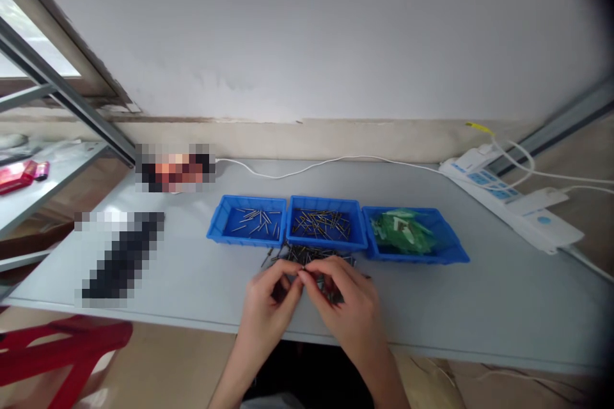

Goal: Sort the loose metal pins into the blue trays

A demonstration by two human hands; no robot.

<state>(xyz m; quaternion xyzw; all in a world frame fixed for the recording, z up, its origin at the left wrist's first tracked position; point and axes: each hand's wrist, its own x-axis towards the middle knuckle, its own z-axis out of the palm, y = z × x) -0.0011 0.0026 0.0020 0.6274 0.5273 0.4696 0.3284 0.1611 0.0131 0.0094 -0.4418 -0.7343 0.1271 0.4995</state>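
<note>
My left hand (pixel 271 297) and my right hand (pixel 345 297) meet in the middle of the table's front part. Thumb and forefinger of each are pinched together, tip to tip, around something small and dark that is mostly hidden. Under and behind them lies a loose pile of thin dark metal pins (pixel 311 254), partly covered by my hands. Just beyond it stand three blue bins in a row. The left bin (pixel 244 242) has several silvery pins, the middle bin (pixel 329 244) many darker, brassy ones, and the right bin (pixel 426 258) green plastic bags (pixel 405 233).
A white power strip (pixel 513 201) lies at the right rear. From it a white cable (pixel 283 176) runs along the wall to a blurred-out item (pixel 177 169). Another blurred dark object (pixel 125 255) is at left. Metal frame posts (pixel 71 86) rise beside the table; a red stool (pixel 67 345) stands below.
</note>
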